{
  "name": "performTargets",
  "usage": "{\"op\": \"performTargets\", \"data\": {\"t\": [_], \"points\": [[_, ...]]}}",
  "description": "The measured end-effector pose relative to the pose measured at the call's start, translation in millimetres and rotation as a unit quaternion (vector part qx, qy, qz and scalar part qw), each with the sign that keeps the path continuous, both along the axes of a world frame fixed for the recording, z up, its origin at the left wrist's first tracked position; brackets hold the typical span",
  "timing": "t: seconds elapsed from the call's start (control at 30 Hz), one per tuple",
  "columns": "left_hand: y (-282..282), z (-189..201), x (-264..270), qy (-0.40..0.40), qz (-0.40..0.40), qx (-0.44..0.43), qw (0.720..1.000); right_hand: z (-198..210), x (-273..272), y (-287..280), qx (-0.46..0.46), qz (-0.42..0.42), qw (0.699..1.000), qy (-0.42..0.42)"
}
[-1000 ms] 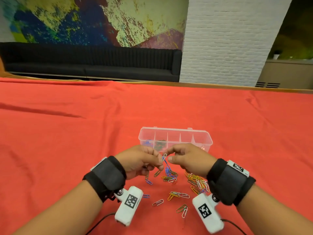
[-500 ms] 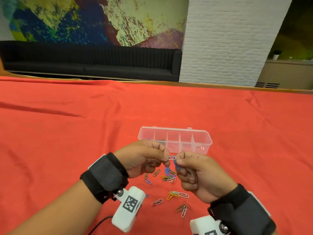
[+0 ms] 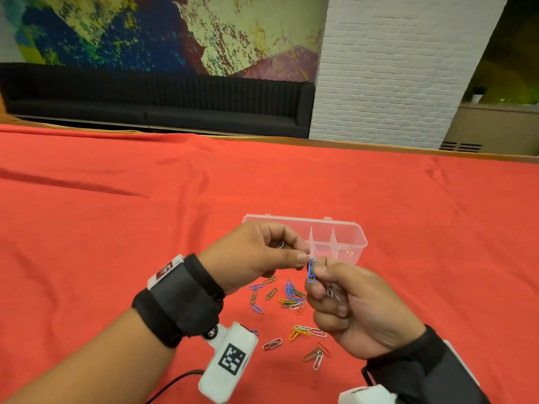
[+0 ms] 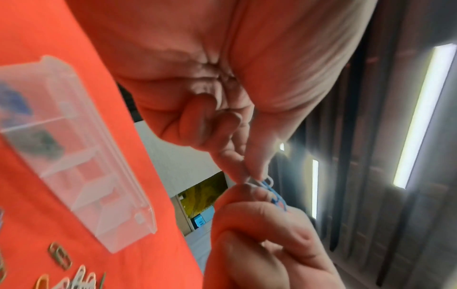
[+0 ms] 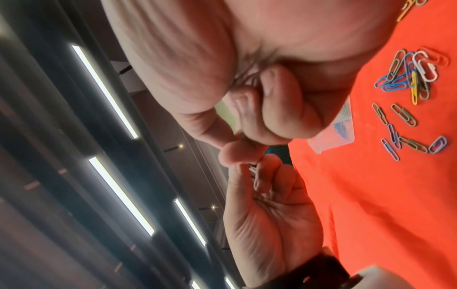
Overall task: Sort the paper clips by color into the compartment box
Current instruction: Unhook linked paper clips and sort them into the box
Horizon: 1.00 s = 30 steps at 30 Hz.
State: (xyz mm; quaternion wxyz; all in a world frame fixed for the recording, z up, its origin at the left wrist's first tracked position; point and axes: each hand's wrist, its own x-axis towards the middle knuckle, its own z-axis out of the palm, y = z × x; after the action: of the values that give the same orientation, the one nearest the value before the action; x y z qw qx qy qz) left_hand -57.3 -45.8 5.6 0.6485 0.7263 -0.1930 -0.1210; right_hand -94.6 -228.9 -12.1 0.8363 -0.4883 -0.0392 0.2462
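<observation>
Both hands meet in the air just near of the clear plastic compartment box [image 3: 354,243], which sits on the red-cloth-covered bench [image 3: 116,228]. The right hand [image 3: 350,307] pinches the lower part of a blue wire paper clip [image 3: 312,271] between thumb and forefinger, its other fingers curled around what looks like a few pale or silver clips in the palm. The left hand [image 3: 256,258] pinches the top of the same clip with thumb and fingertip. The left wrist view shows a white clip [image 4: 268,180] hooked into the blue one, so the two-handed hold seems meant to pull linked clips apart before dropping each by colour.

The loose pile of mixed coloured clips [image 3: 291,298] lies on the cloth below and between the hands, with more scattered nearer; much sorting seems left to do.

The left hand covers the box's left compartments in the head view; the left wrist view hints at blue and dark green clips in them, blurred. What the right palm holds is mostly hidden. A dark clip-like shape peeks from the left hand's curled fingers, too small to identify.
</observation>
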Motion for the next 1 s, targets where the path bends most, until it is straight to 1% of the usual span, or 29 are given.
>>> {"op": "performTargets", "data": {"t": [0.1,0.2,0.27,0.37,0.5,0.63,0.8,0.9,1.0], "points": [[1,5,-2,-0.05,-0.004,0.042,0.998,3,-3,0,0.0,0.004,1.0,-0.002],[2,6,-2,-0.053,0.0,0.053,0.997,4,-4,-1,-0.007,-0.011,1.0,-0.018],[3,6,-2,-0.028,-0.004,0.032,0.999,2,-5,-1,-0.017,-0.023,0.999,-0.039],[5,6,-1,0.015,-0.017,-0.008,1.0,3,-6,-1,-0.073,-0.066,0.99,-0.099],[7,6,-1,0.093,-0.032,-0.054,0.994,10,-11,-3,-0.155,-0.103,0.961,-0.204],[6,4,-1,0.149,-0.063,-0.084,0.983,17,-16,-3,-0.217,-0.106,0.933,-0.265],[4,2,-4,0.165,-0.084,-0.079,0.979,20,-20,-3,-0.264,-0.109,0.913,-0.291],[4,2,-5,0.163,-0.093,-0.071,0.98,22,-23,-3,-0.267,-0.108,0.911,-0.293],[4,3,-6,0.136,-0.095,-0.053,0.985,24,-25,-4,-0.255,-0.101,0.918,-0.287]]}}
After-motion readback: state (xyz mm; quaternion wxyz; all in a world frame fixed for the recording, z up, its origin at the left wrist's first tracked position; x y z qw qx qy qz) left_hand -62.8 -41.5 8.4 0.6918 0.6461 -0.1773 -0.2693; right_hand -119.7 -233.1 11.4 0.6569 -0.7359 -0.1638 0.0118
